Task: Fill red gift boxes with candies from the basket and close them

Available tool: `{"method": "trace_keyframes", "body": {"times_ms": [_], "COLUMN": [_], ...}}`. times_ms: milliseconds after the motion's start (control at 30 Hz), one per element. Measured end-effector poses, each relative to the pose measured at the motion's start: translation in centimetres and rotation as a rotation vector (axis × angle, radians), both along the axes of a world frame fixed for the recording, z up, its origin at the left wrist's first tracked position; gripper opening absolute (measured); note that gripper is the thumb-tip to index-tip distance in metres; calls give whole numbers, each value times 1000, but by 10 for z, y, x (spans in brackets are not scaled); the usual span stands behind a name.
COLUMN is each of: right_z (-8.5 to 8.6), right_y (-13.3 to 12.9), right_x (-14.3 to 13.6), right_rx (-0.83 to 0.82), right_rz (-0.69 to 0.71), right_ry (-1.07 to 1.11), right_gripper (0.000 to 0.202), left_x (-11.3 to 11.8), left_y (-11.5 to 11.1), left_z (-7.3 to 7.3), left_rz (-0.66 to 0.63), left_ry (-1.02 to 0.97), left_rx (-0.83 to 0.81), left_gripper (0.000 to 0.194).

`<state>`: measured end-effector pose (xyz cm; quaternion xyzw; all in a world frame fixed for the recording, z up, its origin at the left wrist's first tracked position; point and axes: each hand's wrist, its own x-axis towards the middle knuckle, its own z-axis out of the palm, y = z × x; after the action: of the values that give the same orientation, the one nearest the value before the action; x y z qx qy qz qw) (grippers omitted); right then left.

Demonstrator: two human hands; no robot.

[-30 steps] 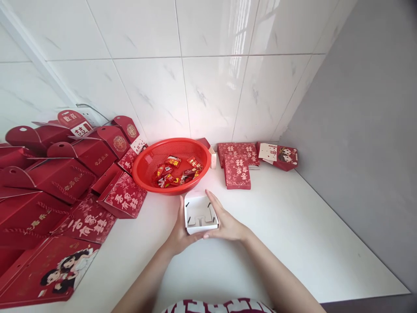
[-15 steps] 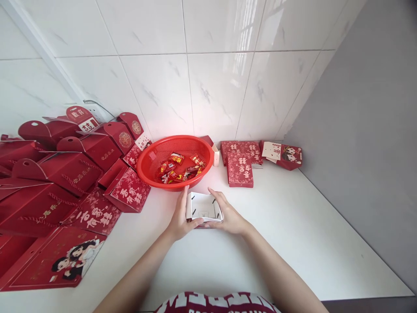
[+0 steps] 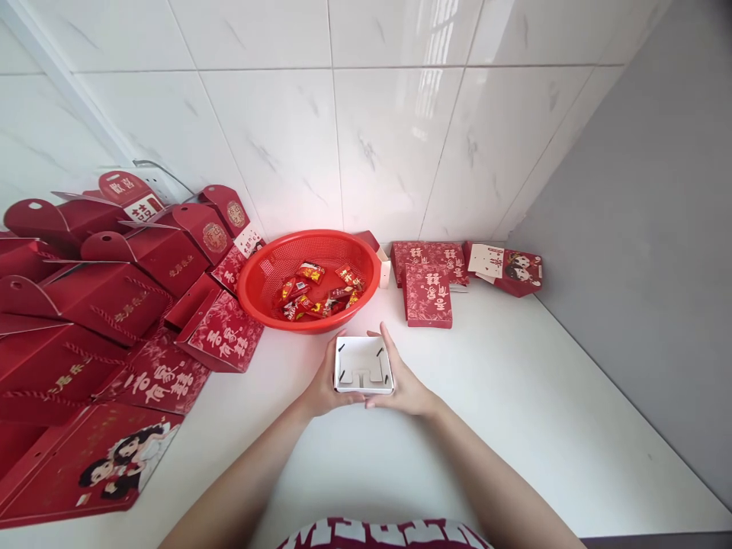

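Between my two hands is a small cardboard box (image 3: pixel 360 366), its open top facing me. The inside is white, with dark slots near the corners and a cut-out flap at the bottom. My left hand (image 3: pixel 325 385) grips its left side, the thumb along the near edge. On the opposite side my right hand (image 3: pixel 405 381) holds it, thumb at the near edge and fingers up the right wall. Just beyond the hands stands a red plastic basket (image 3: pixel 252 301) with wrapped sweets (image 3: pixel 312 272) in it.
Red gift boxes (image 3: pixel 131 305) with rope handles crowd the left side. Flat red patterned boxes (image 3: pixel 428 297) lie at the back right, beside another printed box (image 3: pixel 506 268). A tiled wall (image 3: pixel 274 152) closes the back of the white table (image 3: pixel 515 396); a grey panel (image 3: pixel 640 252) stands at right.
The box walls, bowed inward before, now stand straighter, and its near edge is more even. Both hands have closed in along its sides. The view has shifted slightly.
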<state>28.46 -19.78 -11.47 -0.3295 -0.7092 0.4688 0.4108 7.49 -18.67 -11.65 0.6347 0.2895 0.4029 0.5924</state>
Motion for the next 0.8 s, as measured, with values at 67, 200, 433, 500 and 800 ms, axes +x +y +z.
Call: {"method": "trace_keyframes", "body": {"times_ms": [67, 200, 433, 500, 800], "right_z": [-7, -11, -2, -3, -14], "right_y": [2, 4, 2, 3, 3], "right_x": [-3, -4, 2, 3, 4], "right_rx": [-40, -71, -81, -106, -106], "right_rz": [44, 75, 32, 8, -28], "right_ry": [101, 131, 100, 105, 18], "right_gripper": [132, 132, 118, 117, 124], "left_x": [-2, -4, -8, -8, -11], "left_y": [-1, -4, -1, 1, 3], "left_z": [2, 7, 8, 7, 4], "left_rz": [33, 96, 68, 41, -7], "left_ry": [29, 60, 82, 88, 119], "left_rx": [31, 160, 203, 163, 15], "left_gripper": [101, 103, 103, 102, 105]}}
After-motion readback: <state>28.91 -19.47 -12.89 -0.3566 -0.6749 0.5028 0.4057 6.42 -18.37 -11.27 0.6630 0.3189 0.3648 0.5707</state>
